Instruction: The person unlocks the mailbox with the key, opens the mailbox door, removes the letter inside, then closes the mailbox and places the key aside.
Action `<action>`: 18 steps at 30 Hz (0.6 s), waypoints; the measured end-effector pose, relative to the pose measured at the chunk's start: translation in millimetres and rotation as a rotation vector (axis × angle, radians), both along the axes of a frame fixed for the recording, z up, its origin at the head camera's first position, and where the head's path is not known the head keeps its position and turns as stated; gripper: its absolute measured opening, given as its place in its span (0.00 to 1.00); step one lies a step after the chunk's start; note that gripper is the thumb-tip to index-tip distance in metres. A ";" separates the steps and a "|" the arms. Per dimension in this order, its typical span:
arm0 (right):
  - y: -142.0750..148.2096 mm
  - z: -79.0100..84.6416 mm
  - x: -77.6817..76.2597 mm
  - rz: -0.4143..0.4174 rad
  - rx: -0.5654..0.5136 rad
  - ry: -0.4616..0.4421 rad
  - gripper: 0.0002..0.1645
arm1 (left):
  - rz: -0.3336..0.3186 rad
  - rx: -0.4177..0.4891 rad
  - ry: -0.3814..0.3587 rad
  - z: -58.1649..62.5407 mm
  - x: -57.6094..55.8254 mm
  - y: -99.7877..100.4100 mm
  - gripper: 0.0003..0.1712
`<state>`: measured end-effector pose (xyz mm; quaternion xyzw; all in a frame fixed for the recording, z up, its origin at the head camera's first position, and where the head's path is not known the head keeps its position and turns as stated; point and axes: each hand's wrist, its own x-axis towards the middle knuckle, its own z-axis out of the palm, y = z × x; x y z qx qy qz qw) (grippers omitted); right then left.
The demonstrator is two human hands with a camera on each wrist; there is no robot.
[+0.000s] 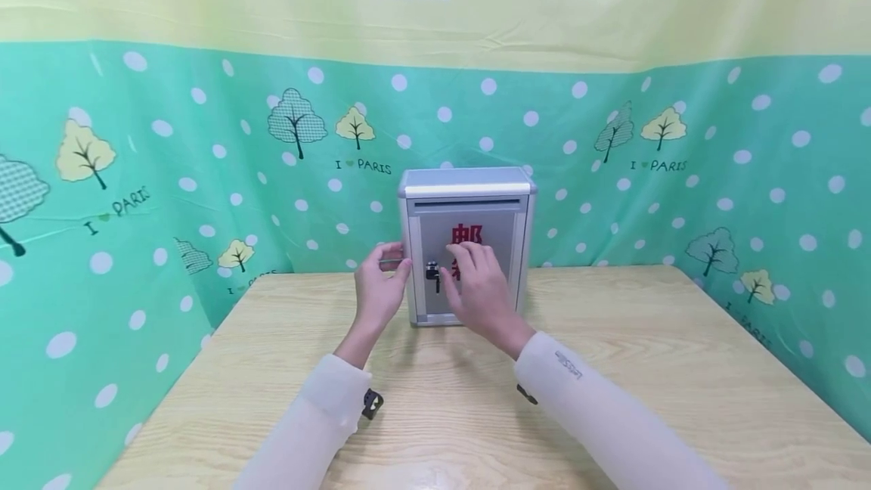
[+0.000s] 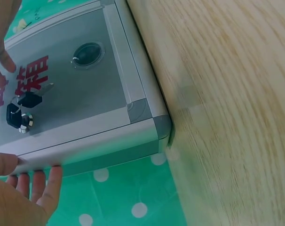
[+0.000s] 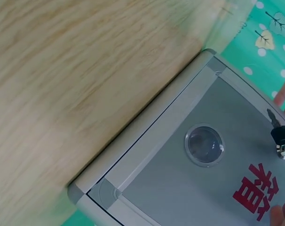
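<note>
Resting relaxed left hand [image 1: 381, 289] against left side of metal mailbox [image 1: 469, 216], standing upright on the worktop [image 1: 612, 324]. Hovering with right hand [image 1: 479, 289] just before its front, loosely bent-fingered and unclenched, near keys [image 2: 29, 100] hanging at the lock [image 2: 26, 123].

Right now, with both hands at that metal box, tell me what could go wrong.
The right hand, close to the keys at the lock, might knock them. The upright metal box could slide or tip on the table if tugged, since only the left hand is at its side. That hand, by the lock-side edge, might get bumped if the door swings open.
</note>
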<state>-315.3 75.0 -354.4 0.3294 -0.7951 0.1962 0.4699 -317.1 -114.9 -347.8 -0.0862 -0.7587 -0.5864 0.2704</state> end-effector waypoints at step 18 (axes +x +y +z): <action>-18.4 -5.9 0.6 0.029 0.194 -0.037 0.20 | 0.000 -0.015 0.030 0.3 -0.4 -1.8 0.17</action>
